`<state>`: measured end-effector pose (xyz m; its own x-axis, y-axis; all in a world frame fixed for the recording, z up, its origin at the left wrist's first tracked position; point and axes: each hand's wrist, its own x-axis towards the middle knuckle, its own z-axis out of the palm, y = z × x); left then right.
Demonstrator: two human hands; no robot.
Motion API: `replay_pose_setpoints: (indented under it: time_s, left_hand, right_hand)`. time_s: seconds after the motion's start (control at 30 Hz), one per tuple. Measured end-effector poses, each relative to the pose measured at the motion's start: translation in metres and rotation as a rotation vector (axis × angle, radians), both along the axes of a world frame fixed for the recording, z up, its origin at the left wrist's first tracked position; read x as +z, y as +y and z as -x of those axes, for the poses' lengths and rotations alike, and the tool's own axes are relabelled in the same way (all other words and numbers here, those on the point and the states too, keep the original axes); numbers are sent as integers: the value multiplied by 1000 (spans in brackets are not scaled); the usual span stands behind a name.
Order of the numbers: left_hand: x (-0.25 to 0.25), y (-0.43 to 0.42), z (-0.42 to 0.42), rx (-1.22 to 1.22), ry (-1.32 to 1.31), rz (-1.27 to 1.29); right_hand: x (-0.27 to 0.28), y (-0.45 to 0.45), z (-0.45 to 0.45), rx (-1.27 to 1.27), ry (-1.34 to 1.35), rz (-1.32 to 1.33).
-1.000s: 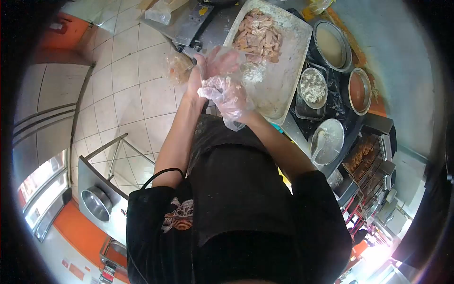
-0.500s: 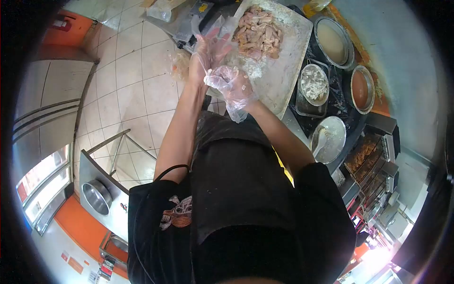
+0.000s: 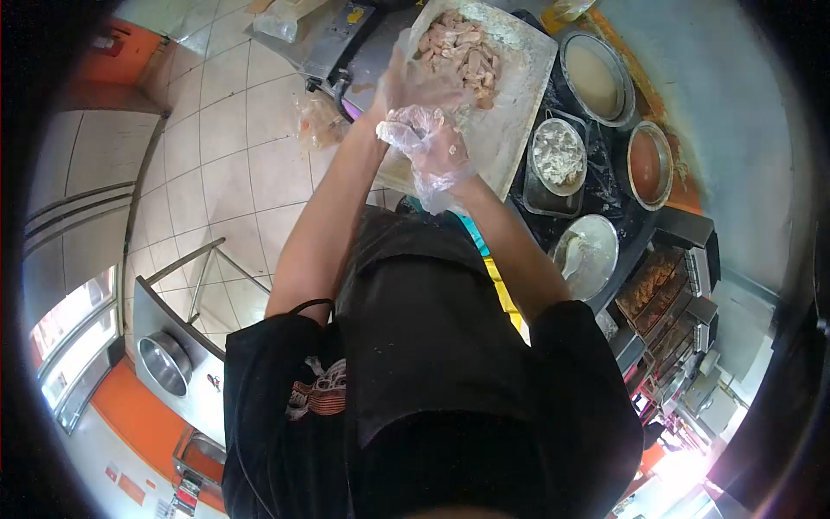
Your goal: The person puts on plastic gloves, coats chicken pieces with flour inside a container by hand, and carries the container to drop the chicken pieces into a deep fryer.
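My left hand [image 3: 393,91] reaches over the near left edge of the tray, its fingers stretched out but smeared by motion. A clear plastic glove appears as a blur around it. Just below, my right hand [image 3: 437,149], in a clear plastic glove dusted white, has its fingers curled beside the left wrist. It pinches the cuff of the left glove, though the pinch itself is partly hidden. Beyond both hands, pale raw meat pieces [image 3: 462,56] lie heaped on a large white-dusted tray [image 3: 493,160].
Right of the tray stand a bowl of pale liquid [image 3: 595,78], a bowl of white flour-like powder [image 3: 559,156], a bowl of reddish-brown contents [image 3: 647,164] and a round pan [image 3: 596,251] holding a pale utensil. A steel bowl [image 3: 164,363] rests on the left table. A plastic bag [image 3: 320,121] hangs near the tray.
The left hand has tilted toward the tray and its fingers have blurred. The right hand stays closed by the left wrist. The whole view has shifted slightly left.
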<state>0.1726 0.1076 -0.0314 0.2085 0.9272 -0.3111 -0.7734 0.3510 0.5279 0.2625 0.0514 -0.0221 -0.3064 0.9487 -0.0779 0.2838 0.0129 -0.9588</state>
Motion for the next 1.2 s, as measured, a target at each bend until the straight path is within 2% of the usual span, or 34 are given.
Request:
replay_pose_setpoints:
  time_s: [0.07,0.1,0.23,0.33,0.4,0.43,0.47,0.5,0.53,0.6,0.67,0.73,0.77,0.83,0.87,0.9,0.93,0.97,1.0,1.07,1.1,1.17,1.2]
  left_hand:
    - [-3,8,-2,-229,-8,15]
    - [-54,31,4,-328,-113,33]
    - [-35,32,-2,-269,-126,6]
    - [-32,18,-5,-248,144,170]
    - [-33,18,0,-233,334,274]
    - [-55,13,7,-340,623,130]
    - [-80,5,10,-394,760,65]
    - [-103,-4,13,-443,900,1]
    - [-121,-11,10,-824,1405,-269]
    - [-137,-31,0,-1218,1857,-558]
    - [-136,-52,-12,-632,1832,370]
    - [-142,-52,-17,-550,1925,322]
    - [-145,-51,-20,-461,2016,265]
    - [-152,-43,-27,-412,2035,269]
    - [-154,-39,-28,-363,2056,275]
    - [-154,-36,-25,-360,2053,280]
    - [-152,-35,-22,-423,1920,250]
    - [-149,-33,-21,-486,1786,216]
    - [-143,-27,-17,-492,1788,211]
    - [-132,-10,-13,-664,1544,292]
    - [-150,-6,-21,-668,1549,282]
    - [-202,-3,-40,-257,2086,224]
    - [-201,-2,-39,-265,2089,209]
  right_hand:
    - [-8,3,-2,-1,13,21]
    - [2,3,-2,24,39,108]
    - [11,0,0,87,-80,66]
    - [2,-9,-4,124,-4,75]
    - [-2,-2,-29,-67,-33,465]
    - [-18,8,-46,-157,-98,486]
    - [-47,27,-67,-243,-167,506]
    - [-103,43,-94,-226,-568,193]
    - [-149,56,-112,-199,-954,-140]
    - [-157,66,-104,-140,-1010,-122]
    - [-184,70,-100,-90,-1051,-113]
    - [-240,60,-109,-328,-985,-645]
    - [-241,59,-112,-324,-989,-644]
    - [-232,57,-116,-48,-1013,-61]
    - [-224,52,-116,-45,-1016,-64]
    - [-203,47,-108,-40,-977,44]
    - [-186,43,-98,-36,-938,157]
    - [-176,42,-84,-37,-940,162]
    - [-169,41,-65,-177,-911,164]
    - [-189,33,-57,-330,-878,171]
    - [-229,24,-63,-315,-987,-194]
    - [-262,46,-68,-150,-928,-20]
    - [-254,42,-69,-164,-927,-14]
